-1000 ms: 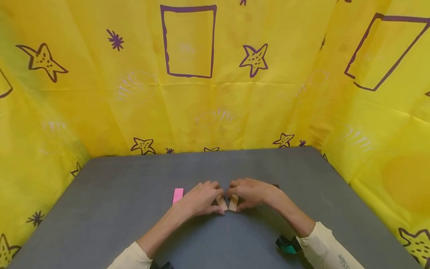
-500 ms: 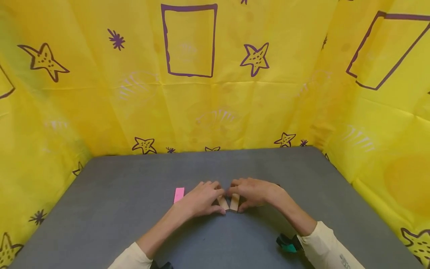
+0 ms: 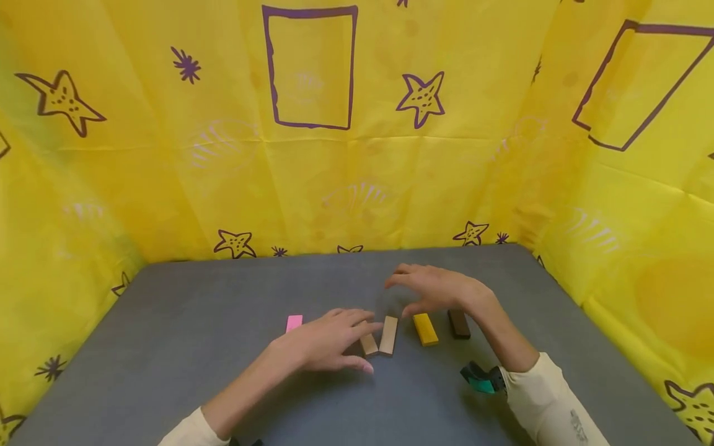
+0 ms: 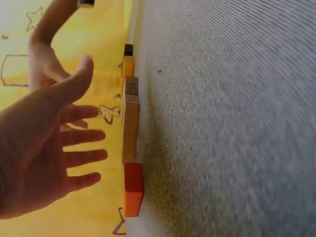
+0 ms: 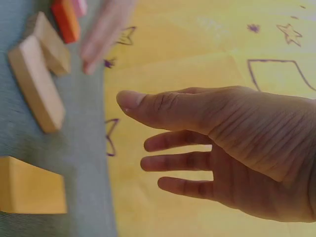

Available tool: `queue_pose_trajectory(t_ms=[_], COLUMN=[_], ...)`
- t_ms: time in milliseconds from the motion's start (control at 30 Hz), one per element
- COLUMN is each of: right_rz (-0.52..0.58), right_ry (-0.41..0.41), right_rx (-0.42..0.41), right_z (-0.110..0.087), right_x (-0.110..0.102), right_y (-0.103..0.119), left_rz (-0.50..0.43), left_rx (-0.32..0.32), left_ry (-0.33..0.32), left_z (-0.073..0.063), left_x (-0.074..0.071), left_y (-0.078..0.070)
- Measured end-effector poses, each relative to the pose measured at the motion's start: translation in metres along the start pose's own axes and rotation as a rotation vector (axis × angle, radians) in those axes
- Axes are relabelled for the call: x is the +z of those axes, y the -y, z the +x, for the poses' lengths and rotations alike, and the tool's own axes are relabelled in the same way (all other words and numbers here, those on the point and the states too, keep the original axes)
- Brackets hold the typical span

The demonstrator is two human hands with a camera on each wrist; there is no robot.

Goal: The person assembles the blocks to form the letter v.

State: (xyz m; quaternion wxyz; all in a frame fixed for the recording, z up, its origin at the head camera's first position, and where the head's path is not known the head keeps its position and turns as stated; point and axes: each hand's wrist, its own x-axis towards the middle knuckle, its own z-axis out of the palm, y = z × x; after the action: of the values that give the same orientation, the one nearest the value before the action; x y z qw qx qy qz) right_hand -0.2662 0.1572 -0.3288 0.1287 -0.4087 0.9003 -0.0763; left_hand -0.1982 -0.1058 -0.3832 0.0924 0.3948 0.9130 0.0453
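Left block [image 3: 369, 346]: plain pale wood, oblong, lying on the grey table [image 3: 223, 322]; far end hidden in the head view. Right block [image 3: 388, 336]: matching wood, lying likewise. Near ends touching, far ends spread in a V; small dark marks on the ends, blurred. Pair set between the orange block [image 4: 133, 190] and yellow block [image 3: 426, 329].

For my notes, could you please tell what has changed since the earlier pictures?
The left hand and right hand have released the two plain wooden blocks: the left shifted slightly leftward, the right lifted rightward, uncovering the yellow block. The blocks' angled layout and the pink block look unchanged.
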Motion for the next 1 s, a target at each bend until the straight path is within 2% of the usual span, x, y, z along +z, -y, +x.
queue_pose_trajectory(t_ms=[100, 200, 467, 633, 800, 900, 1000], right_rz=[-0.012, -0.025, -0.006, 0.024, 0.035, 0.029, -0.010], right_ry=[-0.030, -0.052, -0.043, -0.011, 0.031, 0.054, 0.083], right_rx=[0.002, -0.006, -0.027, -0.022, -0.012, 0.002, 0.036], right_z=[-0.002, -0.003, 0.001, 0.000, -0.003, -0.004, -0.005], right_x=[-0.010, -0.016, -0.014, -0.006, 0.000, 0.002, 0.002], right_y=[-0.004, -0.010, -0.021, -0.024, -0.024, -0.023, -0.021], left_rz=[0.006, -0.002, -0.086, -0.108, -0.058, -0.042, -0.045], left_rx=[0.032, 0.060, 0.075, 0.082, 0.115, 0.125, 0.110], left_ry=[0.058, 0.088, 0.159, 0.172, 0.182, 0.196, 0.193], left_z=[-0.004, -0.007, -0.009, -0.010, -0.008, -0.008, -0.009], left_x=[-0.002, -0.005, -0.002, 0.002, 0.007, 0.009, 0.010], left_y=[-0.001, -0.001, 0.002, 0.000, -0.002, -0.001, -0.003])
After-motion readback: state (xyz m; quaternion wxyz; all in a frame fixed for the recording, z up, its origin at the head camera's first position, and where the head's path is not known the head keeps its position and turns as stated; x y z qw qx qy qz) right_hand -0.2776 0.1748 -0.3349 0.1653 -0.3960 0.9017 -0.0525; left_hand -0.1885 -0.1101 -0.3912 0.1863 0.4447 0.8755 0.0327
